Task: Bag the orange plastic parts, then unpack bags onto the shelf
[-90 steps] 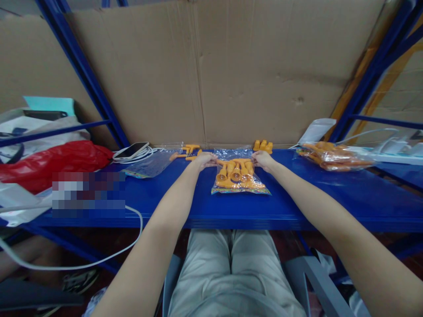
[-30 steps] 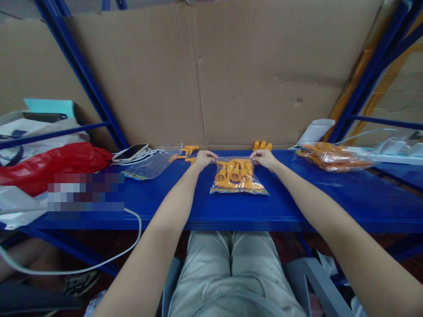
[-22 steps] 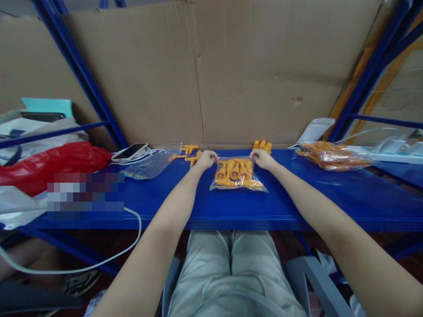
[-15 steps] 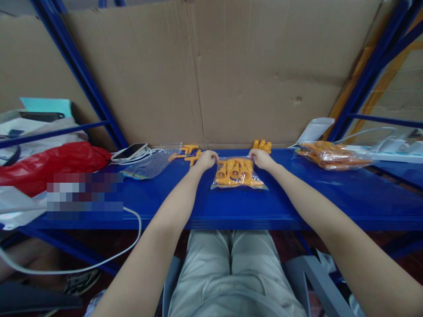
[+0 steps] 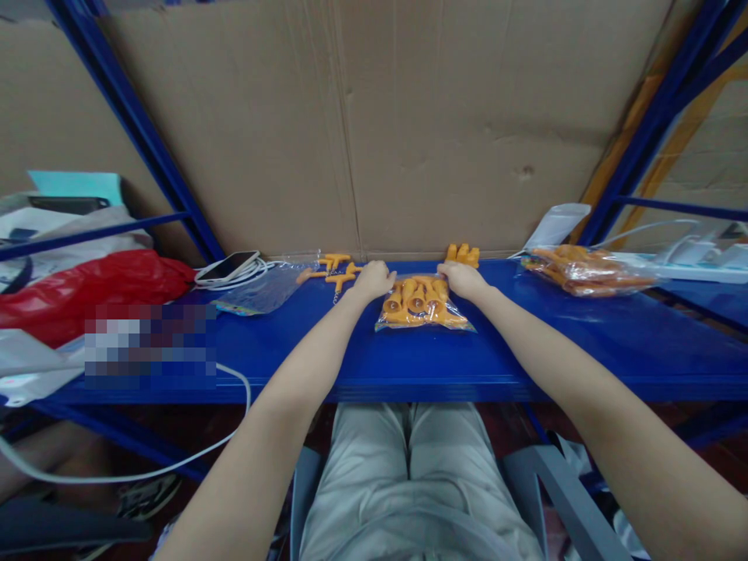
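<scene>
Nearest the camera, a pair of pale grey-green trousers (image 5: 403, 475) is filling the bottom middle, with a grey plastic chair armrest (image 5: 529, 467) sticking out on the right. A white cable (image 5: 248, 393) is looping past the front edge of a smooth blue metal bench (image 5: 403, 358) over on the left. In the middle of that bench, a clear plastic bag with a multicoloured bottom edge (image 5: 456, 319) is lying flat, and cone-shaped orange plastic pieces with round open ends (image 5: 417, 305) are crowding inside it. The left hand (image 5: 374, 280) is grasping the bag's far left corner, fingers curled, thumb pointing inward; the right hand (image 5: 466, 282) is grasping the far right one, also curled. Just beyond the left wrist, some T-shaped orange plastic handles (image 5: 336, 269) are lying loose, at least one showing a metal spiral. A flat clear plastic bag (image 5: 257, 294) is resting left of those. Blocky orange plastic pieces (image 5: 461, 253) are sitting behind the right hand, and a big brown cardboard sheet (image 5: 438, 140) is standing behind everything.
</scene>
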Action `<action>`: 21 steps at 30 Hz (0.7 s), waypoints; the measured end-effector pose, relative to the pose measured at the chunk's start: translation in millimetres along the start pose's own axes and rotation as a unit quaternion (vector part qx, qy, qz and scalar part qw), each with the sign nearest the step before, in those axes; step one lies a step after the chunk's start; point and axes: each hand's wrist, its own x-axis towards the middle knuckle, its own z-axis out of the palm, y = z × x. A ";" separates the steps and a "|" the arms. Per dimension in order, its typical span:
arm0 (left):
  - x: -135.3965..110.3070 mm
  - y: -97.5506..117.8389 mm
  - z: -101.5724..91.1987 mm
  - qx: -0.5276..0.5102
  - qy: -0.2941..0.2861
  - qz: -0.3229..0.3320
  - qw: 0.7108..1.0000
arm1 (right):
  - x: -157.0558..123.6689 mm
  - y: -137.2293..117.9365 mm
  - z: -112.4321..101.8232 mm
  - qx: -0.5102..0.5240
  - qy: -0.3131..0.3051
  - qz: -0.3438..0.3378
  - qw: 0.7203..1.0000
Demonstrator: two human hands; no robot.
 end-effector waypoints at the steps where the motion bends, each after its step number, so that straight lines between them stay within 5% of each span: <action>1: -0.9 3.8 -0.8 0.016 0.003 -0.003 1.000 | -0.8 -1.5 -1.7 -0.009 -0.002 -0.001 1.000; 9: -6.7 27.1 -5.0 -0.012 0.015 -0.055 0.998 | -3.3 -9.0 -8.1 -0.084 -0.010 -0.023 0.996; 15: -2.8 22.6 0.7 0.037 0.017 -0.048 0.998 | -0.8 -10.0 -8.7 -0.140 -0.017 -0.053 0.989; 21: 0.0 11.4 6.3 -0.011 0.046 0.062 0.997 | 2.0 -10.1 -7.2 -0.171 -0.016 -0.076 0.982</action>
